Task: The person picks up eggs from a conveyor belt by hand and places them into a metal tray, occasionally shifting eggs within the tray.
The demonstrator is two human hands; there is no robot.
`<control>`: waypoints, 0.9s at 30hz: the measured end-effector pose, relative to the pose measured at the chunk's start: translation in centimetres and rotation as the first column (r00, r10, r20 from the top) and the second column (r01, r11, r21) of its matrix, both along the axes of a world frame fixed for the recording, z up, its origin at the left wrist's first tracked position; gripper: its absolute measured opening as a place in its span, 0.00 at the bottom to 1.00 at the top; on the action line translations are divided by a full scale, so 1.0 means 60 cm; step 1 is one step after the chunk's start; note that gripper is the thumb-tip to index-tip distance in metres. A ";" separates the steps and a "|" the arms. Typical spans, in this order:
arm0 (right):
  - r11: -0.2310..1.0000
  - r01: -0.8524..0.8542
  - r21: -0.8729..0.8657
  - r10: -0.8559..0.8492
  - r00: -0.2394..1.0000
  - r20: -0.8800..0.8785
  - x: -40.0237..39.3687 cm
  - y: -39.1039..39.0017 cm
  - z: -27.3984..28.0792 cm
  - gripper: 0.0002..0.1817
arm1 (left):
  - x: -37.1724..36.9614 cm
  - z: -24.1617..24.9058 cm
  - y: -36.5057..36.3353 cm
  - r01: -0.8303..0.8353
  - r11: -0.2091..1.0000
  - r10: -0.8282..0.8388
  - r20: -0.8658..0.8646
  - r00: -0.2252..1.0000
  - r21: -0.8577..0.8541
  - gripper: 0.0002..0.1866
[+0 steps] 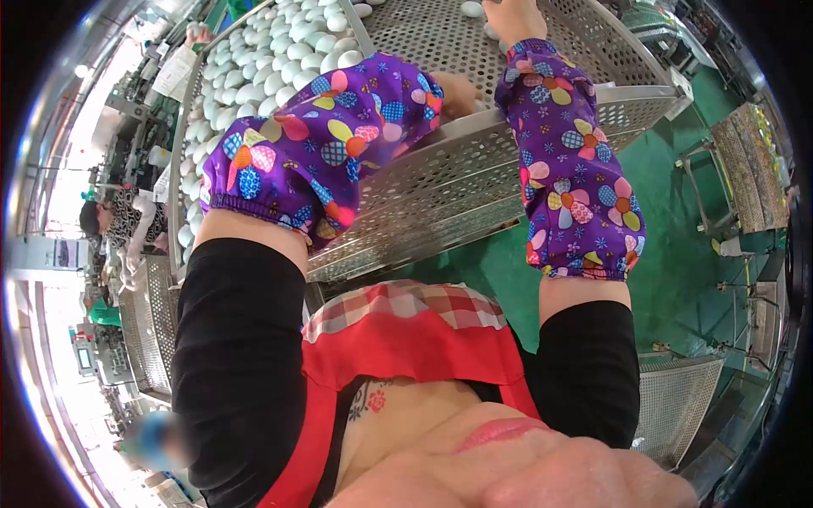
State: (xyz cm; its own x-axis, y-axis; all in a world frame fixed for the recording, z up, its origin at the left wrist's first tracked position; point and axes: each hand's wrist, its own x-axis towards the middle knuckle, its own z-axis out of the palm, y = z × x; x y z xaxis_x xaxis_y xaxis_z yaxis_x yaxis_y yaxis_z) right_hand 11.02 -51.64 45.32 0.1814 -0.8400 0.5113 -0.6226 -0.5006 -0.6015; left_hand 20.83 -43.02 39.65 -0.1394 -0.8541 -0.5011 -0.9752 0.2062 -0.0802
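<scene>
At the top of the view my right hand (515, 20) reaches over a perforated metal tray (423, 34), its fingertips cut off by the picture's edge. An egg (490, 32) shows right beside its thumb side, and another egg (472, 9) lies just left of it. Lower down, my left hand (459, 95) is bent inward close to the tray's near rim, its fingers mostly hidden. I cannot tell what it holds. Many pale eggs (279, 55) fill the section left of a metal divider (359, 25). Purple flowered sleeve covers wrap both forearms.
The tray's front wall (474, 161) runs close before my body. A wooden-topped stand (749, 165) is at the right, over the green floor (677, 279). Perforated metal bins stand at lower right (677, 406) and left (148, 322). Another person's hand (199, 34) shows at upper left.
</scene>
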 end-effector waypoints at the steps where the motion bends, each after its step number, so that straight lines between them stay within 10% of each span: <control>1: 1.000 -0.004 -0.002 0.004 1.000 0.004 0.002 0.006 0.002 0.29 | 0.007 -0.007 0.000 0.005 0.998 -0.004 -0.030 1.000 0.058 0.37; 21: 0.998 -0.066 0.023 0.069 0.980 -0.187 0.003 -0.044 -0.041 0.30 | 0.017 -0.045 -0.008 -0.056 0.998 0.056 0.005 0.998 0.026 0.27; 26: 0.993 -0.117 0.025 0.119 0.949 -0.291 0.003 -0.078 -0.050 0.33 | 0.054 -0.177 -0.058 -0.044 0.973 0.097 0.230 0.968 -0.227 0.25; 27: 0.989 -0.146 -0.013 0.136 0.951 -0.278 0.004 -0.087 -0.063 0.32 | 0.026 -0.053 0.037 -0.061 0.970 0.070 0.030 0.997 -0.235 0.25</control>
State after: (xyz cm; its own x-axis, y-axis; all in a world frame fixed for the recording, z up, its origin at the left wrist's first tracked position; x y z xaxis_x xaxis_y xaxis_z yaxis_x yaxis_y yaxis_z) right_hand 11.26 -56.86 41.54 0.4348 -0.7790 0.4518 -0.6834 -0.6121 -0.3979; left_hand 22.37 -40.80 36.49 -0.0638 -0.9547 -0.2906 -0.9814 0.1129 -0.1555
